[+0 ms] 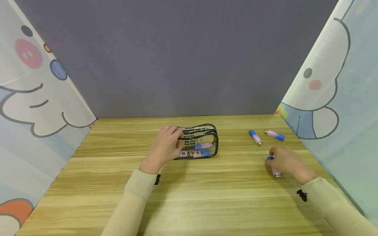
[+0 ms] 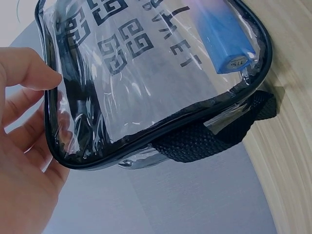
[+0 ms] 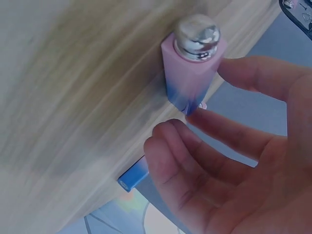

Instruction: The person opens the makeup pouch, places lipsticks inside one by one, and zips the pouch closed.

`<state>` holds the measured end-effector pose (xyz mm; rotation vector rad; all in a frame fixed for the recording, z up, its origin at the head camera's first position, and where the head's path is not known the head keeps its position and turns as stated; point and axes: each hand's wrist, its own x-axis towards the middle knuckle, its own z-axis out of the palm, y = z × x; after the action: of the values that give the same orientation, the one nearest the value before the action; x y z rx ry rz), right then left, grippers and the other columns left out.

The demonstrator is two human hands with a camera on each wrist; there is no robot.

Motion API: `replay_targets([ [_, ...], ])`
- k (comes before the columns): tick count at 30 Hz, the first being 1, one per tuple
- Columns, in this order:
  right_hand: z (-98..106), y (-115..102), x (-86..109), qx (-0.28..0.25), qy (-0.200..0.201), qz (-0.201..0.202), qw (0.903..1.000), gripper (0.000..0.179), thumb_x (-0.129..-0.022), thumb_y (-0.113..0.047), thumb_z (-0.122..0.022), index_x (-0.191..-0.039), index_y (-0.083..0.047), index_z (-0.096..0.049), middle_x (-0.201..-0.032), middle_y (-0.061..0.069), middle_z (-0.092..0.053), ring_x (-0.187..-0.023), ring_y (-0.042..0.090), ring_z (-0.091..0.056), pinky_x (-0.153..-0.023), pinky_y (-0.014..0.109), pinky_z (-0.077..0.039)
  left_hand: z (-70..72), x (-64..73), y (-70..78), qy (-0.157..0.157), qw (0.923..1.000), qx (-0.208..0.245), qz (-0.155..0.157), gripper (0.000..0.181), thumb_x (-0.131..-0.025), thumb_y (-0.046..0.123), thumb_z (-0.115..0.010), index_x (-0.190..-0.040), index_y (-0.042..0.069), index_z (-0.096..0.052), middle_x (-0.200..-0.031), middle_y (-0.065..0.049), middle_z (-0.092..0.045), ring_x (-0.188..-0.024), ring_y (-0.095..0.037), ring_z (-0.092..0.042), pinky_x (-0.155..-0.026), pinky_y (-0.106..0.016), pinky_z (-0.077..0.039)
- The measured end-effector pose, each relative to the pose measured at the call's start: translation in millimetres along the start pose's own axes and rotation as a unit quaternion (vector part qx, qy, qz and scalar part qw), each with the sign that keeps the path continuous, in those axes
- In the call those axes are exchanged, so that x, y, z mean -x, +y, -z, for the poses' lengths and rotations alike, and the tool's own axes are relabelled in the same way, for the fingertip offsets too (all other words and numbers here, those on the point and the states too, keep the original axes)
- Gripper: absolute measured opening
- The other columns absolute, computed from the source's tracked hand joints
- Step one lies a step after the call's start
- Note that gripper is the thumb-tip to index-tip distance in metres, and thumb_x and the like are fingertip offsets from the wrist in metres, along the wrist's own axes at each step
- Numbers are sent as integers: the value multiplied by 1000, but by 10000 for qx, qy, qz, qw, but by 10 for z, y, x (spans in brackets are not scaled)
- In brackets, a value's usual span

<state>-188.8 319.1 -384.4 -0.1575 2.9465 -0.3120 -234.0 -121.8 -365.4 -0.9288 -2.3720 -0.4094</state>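
Observation:
On the table stands a clear pouch [image 1: 213, 144] with black piping and the word TRAVEL, holding small pink-and-blue bottles [image 1: 202, 153]. My left hand [image 1: 167, 146] grips the pouch's upper left edge; in the left wrist view the thumb lies on the near side, with the other fingers behind the clear plastic. At the right, my right hand [image 1: 287, 162] has thumb and forefinger at the blue end of a pink-and-blue bottle [image 3: 190, 68] with a rounded silver end. Its remaining fingers are curled beside the bottle. Whether this bottle touches the table is unclear.
Two more bottles lie beyond my right hand: one [image 1: 255, 137] to its left, another [image 1: 275, 135] farther right. A grey panel [image 1: 189, 59] rises behind the wooden table [image 1: 206, 196]. Cartoon-printed curtains [image 1: 354, 147] hang along both sides.

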Motion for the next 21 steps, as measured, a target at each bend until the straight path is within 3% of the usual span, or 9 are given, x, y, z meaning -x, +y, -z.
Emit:
replay_targets([
  [7,6,39,12,-63,-335,-350,9988,39,-93,-31,-67,-102,7,-64,-86,12,-64,-72,26,-55,-62,43,-48,-12,-9,-7,-8,10000,5,12,21,-77,-3,-73,-94,8,-68,-92,-4,-64,-84,-25,-55,-74,-36,-44],
  [12,-31,34,34,-158,-400,-298,9986,26,-95,-28,-63,-92,-2,-63,-73,3,-59,-65,22,-52,-56,35,-40,-10,-13,1,-18,10000,8,14,22,-76,-3,-73,-94,8,-69,-92,-4,-64,-84,-24,-55,-73,-36,-44],
  [16,-64,-9,26,-208,-432,-226,9986,24,-95,-21,-61,-104,1,-64,-67,0,-60,-59,18,-54,-55,35,-41,-7,-11,3,-32,10000,9,23,21,-76,-3,-73,-94,8,-69,-92,-4,-64,-84,-24,-55,-74,-36,-45],
  [19,-74,-26,-13,-114,-380,-162,9991,32,-91,-16,-63,-116,5,-64,-77,3,-65,-64,19,-56,-58,37,-44,-9,-8,2,-33,10000,3,27,21,-76,-3,-73,-94,7,-69,-92,-4,-64,-83,-24,-55,-74,-36,-44],
  [21,-82,-22,-40,-11,-311,-88,9995,33,-88,-14,-64,-116,3,-66,-84,4,-66,-68,20,-56,-60,38,-44,-11,-8,5,-35,10000,-6,26,21,-76,-3,-73,-94,7,-69,-92,-4,-64,-83,-24,-55,-74,-36,-44],
])
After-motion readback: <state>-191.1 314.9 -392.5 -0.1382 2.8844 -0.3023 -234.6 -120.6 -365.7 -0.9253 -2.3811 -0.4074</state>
